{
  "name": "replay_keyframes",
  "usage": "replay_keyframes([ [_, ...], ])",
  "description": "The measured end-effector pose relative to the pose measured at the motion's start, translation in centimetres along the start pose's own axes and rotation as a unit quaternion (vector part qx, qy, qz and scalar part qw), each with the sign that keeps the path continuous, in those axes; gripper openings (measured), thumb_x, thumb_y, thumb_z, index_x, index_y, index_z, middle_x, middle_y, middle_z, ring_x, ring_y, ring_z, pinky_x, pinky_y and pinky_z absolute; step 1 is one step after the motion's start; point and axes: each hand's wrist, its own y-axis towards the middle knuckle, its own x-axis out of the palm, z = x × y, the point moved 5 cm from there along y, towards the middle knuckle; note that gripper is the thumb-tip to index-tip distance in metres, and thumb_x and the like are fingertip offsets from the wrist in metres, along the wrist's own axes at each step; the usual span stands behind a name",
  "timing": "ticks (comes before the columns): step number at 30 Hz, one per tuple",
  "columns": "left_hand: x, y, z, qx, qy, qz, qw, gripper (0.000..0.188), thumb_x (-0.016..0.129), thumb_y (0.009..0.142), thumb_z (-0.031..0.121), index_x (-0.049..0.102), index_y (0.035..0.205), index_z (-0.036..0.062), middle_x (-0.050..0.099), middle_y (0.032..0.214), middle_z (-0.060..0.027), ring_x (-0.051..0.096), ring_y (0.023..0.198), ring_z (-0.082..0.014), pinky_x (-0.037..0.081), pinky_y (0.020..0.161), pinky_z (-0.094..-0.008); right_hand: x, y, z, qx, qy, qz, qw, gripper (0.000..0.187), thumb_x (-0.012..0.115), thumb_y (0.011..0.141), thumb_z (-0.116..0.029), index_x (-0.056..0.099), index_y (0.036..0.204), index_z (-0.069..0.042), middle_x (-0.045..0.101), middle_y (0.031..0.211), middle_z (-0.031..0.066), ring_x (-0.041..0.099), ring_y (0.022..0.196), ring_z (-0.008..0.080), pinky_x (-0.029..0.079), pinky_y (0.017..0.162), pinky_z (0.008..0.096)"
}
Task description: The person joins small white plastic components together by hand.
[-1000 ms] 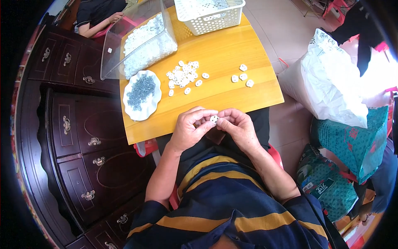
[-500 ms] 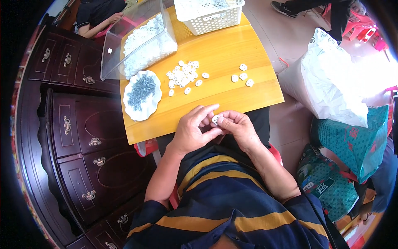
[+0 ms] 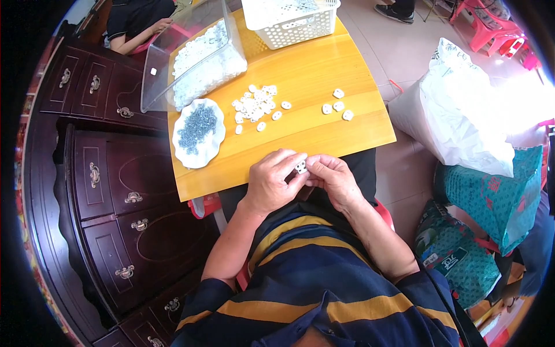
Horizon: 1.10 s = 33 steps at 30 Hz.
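A small white plastic piece with dark holes [image 3: 300,166] is held just off the near edge of the table, over my lap. My left hand [image 3: 270,182] pinches it between thumb and forefinger. From the other side, the closed thumb and fingers of my right hand [image 3: 334,180] grip its edge. Beyond my hands lies a loose pile of similar white two-holed pieces [image 3: 255,105], with several more [image 3: 339,106] set apart to the right. A white scalloped dish [image 3: 180,151] at the left holds many small grey metal parts [image 3: 198,128], probably screws.
A clear plastic bin [image 3: 156,87] of white pieces and a white perforated basket [image 3: 295,33] stand at the table's [image 3: 324,63] far side. Dark drawers [image 3: 139,168] flank the left. A white sack [image 3: 445,110] and green bags [image 3: 491,191] sit right. Another person's arm [image 3: 136,40] shows upper left.
My left thumb and forefinger have closed onto the white piece, which has turned so more holes show. At the upper right, another person's legs have shifted.
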Motion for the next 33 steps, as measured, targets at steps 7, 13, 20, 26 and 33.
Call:
replay_keyframes([
  [7,-0.1,0.1,0.1,-0.001,-0.006,-0.006,1.0,0.032,0.08,0.071,0.002,0.072,0.103,0.0018,0.072,0.094,-0.0144,0.07,0.083,-0.0311,0.057,0.073,-0.0369,0.2,-0.2,0.0,-0.005,0.004,0.009,1.0,0.017,0.064,0.1,-0.021,0.071,0.1,-0.005,0.072,0.09,0.0033,0.067,0.081,0.0102,0.055,0.078,0.0252],
  [13,0.1,0.3,0.2,0.014,-0.006,-0.005,1.0,0.032,0.079,0.072,0.001,0.072,0.103,0.0018,0.072,0.093,-0.0137,0.07,0.083,-0.0311,0.057,0.072,-0.0371,0.1,-0.1,0.0,-0.028,0.01,0.022,0.999,0.015,0.066,0.098,-0.018,0.071,0.098,-0.003,0.072,0.087,0.0048,0.066,0.079,0.0118,0.054,0.077,0.0264],
  [20,0.6,0.4,0.3,0.019,-0.001,0.002,1.0,0.032,0.079,0.072,0.001,0.071,0.103,0.0021,0.072,0.093,-0.0138,0.07,0.083,-0.0314,0.057,0.072,-0.0374,0.1,-0.4,-0.5,-0.052,0.007,0.053,0.997,0.013,0.068,0.096,-0.015,0.072,0.095,-0.003,0.071,0.084,0.0038,0.063,0.075,0.0099,0.052,0.074,0.0254],
  [26,0.8,0.4,0.3,0.025,0.004,0.004,1.0,0.027,0.076,0.077,0.002,0.071,0.103,0.0007,0.071,0.093,-0.0151,0.07,0.082,-0.0324,0.057,0.072,-0.0383,0.2,-0.5,-0.9,-0.053,-0.001,0.072,0.996,0.012,0.069,0.095,-0.014,0.073,0.094,-0.003,0.07,0.082,0.0024,0.061,0.073,0.0085,0.05,0.072,0.0241],
  [33,0.9,0.5,0.1,0.029,-0.006,0.007,1.0,0.025,0.075,0.079,0.001,0.071,0.103,0.0002,0.071,0.092,-0.0156,0.07,0.082,-0.0321,0.057,0.071,-0.0378,0.2,-0.6,-0.8,-0.054,0.005,0.081,0.995,0.011,0.07,0.095,-0.014,0.073,0.094,-0.003,0.07,0.082,0.0019,0.06,0.074,0.0083,0.049,0.071,0.0244],
])
